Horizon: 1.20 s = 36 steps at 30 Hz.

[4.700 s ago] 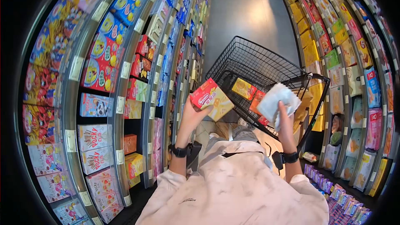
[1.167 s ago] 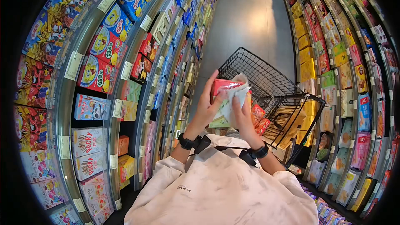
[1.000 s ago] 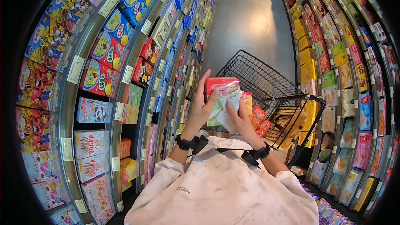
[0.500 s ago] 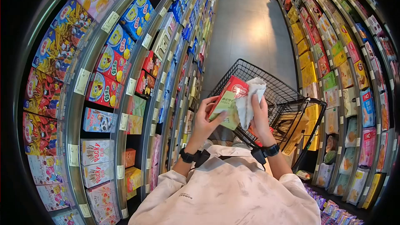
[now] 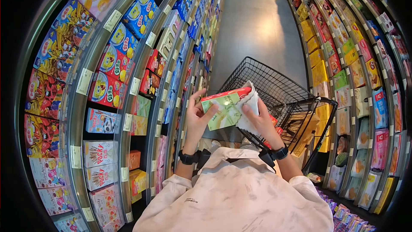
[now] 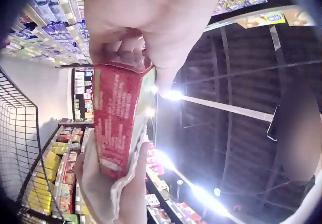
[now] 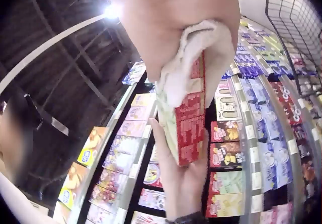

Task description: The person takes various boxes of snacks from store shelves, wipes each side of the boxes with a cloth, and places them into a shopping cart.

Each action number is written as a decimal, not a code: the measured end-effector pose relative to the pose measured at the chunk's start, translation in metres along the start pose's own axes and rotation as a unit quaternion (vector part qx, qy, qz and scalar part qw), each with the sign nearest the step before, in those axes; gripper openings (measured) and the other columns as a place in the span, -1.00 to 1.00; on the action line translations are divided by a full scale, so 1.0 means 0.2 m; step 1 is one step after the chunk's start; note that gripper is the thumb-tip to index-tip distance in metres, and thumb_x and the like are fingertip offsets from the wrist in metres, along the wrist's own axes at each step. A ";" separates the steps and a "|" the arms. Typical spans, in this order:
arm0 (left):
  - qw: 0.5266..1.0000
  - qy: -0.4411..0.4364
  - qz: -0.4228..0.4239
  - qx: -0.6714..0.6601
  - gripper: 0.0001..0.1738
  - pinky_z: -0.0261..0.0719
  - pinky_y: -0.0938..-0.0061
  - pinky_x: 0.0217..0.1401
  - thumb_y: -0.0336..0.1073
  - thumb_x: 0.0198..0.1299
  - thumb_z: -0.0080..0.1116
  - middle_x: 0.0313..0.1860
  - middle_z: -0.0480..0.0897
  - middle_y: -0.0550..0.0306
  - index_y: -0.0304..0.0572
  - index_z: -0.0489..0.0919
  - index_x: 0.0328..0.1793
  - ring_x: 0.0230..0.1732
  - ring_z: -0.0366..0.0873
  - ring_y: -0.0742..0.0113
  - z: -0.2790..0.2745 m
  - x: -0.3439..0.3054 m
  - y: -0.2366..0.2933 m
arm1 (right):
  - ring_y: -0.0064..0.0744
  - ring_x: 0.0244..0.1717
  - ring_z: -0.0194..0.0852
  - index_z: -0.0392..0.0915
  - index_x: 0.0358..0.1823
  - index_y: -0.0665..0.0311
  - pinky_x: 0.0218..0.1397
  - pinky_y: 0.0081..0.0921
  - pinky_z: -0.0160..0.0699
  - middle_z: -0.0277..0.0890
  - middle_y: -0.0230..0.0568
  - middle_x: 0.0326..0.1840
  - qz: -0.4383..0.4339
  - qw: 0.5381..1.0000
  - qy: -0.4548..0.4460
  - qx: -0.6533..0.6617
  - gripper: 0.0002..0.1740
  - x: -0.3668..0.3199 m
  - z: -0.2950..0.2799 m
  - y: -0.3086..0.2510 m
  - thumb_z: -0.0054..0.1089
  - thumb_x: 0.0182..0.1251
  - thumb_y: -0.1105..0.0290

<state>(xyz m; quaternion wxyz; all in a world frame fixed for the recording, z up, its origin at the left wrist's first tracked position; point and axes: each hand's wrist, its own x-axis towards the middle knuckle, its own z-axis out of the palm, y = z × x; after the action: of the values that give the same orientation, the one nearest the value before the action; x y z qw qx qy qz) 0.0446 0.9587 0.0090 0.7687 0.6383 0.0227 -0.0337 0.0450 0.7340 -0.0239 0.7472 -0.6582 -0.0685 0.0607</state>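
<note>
In front of the chest, a red and pale green snack box (image 5: 222, 112) is held between both hands. My left hand (image 5: 196, 119) grips its left end, thumb on the green face and fingers behind. A white cloth (image 5: 249, 108) wraps over the right end, and my right hand (image 5: 262, 123) pinches the box through it, thumb in front. From the left wrist view, the red printed side of the box (image 6: 118, 118) runs down into the folded cloth (image 6: 93, 184). The right wrist view has the cloth (image 7: 198, 50) bunched under the right palm.
A black wire shopping cart (image 5: 262, 74) with red packages inside stands just beyond the hands, its handle (image 5: 328, 100) at the right. Shelves of boxed snacks (image 5: 101, 154) line the left side, and more packed shelves (image 5: 343, 81) the right. Grey floor (image 5: 257, 17) runs ahead between them.
The hands, apart 4.7 seconds ago, now meet at the box. Over the last half second the box has turned to lie more level, and the cloth now covers its right end.
</note>
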 end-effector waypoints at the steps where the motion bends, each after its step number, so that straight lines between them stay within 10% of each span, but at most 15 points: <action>1: 0.999 -0.017 0.030 0.022 -0.11 0.57 0.46 0.26 -0.36 0.26 0.46 0.18 0.62 0.02 -0.26 0.17 0.62 0.18 0.61 0.39 -0.01 0.01 -0.06 | -0.57 0.09 0.53 0.35 0.45 0.30 0.17 -0.50 0.55 0.57 -0.33 0.16 0.007 0.999 0.031 0.009 -0.46 0.01 0.01 0.01 0.12 0.63 0.14; 6: 0.992 -0.040 0.091 0.081 -0.12 0.48 0.39 0.39 -0.27 0.30 0.44 0.32 0.51 0.03 -0.17 0.17 0.63 0.31 0.51 0.32 0.04 0.01 -0.07 | -0.62 0.01 0.53 0.48 0.29 0.33 0.02 -0.56 0.56 0.61 -0.32 0.05 0.094 0.987 0.074 0.106 -0.50 0.07 -0.10 0.21 0.02 0.67 0.04; 12: 0.984 -0.122 0.037 0.127 0.04 0.39 0.40 0.45 -0.31 0.29 0.43 0.43 0.44 0.02 -0.15 -0.01 0.75 0.38 0.45 0.32 -0.01 0.03 0.01 | -0.54 0.09 0.55 0.40 0.33 0.32 0.19 -0.50 0.55 0.60 -0.32 0.13 -0.007 0.999 0.035 0.011 -0.47 0.06 -0.03 -0.04 0.30 0.51 0.18; 20: 0.995 -0.065 0.075 -0.013 -0.07 0.51 0.42 0.36 -0.43 0.26 0.41 0.35 0.55 -0.02 -0.20 0.13 0.67 0.32 0.54 0.31 0.04 0.02 -0.02 | -0.62 0.02 0.58 0.49 0.23 0.32 0.04 -0.59 0.58 0.64 -0.27 0.04 0.067 0.996 0.048 0.030 -0.54 0.04 -0.09 0.09 0.03 0.66 0.06; 25: 0.994 -0.045 0.073 0.062 -0.38 0.53 0.49 0.29 -0.36 0.42 0.26 0.29 0.57 0.03 -0.24 0.29 0.53 0.23 0.56 0.40 0.01 0.03 0.06 | -0.46 0.48 0.27 -0.01 0.69 0.29 0.55 -0.37 0.19 0.32 -0.20 0.55 -0.039 0.995 -0.085 -0.020 -0.23 0.02 -0.02 0.07 0.13 0.61 0.26; 36: 0.986 -0.134 0.082 0.051 -0.12 0.46 0.40 0.36 -0.25 0.44 0.27 0.34 0.47 -0.04 -0.11 0.00 0.72 0.29 0.48 0.36 0.12 0.02 -0.09 | -0.59 0.17 0.47 0.31 0.48 0.30 0.20 -0.53 0.49 0.55 -0.30 0.20 -0.026 1.000 -0.015 0.000 -0.45 0.02 0.02 0.05 0.08 0.64 0.14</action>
<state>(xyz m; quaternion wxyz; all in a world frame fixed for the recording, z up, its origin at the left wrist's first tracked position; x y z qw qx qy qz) 0.0476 0.9322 -0.0051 0.7312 0.6663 -0.1348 -0.0564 0.0476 0.7408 -0.0334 0.7473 -0.6554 -0.0971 0.0508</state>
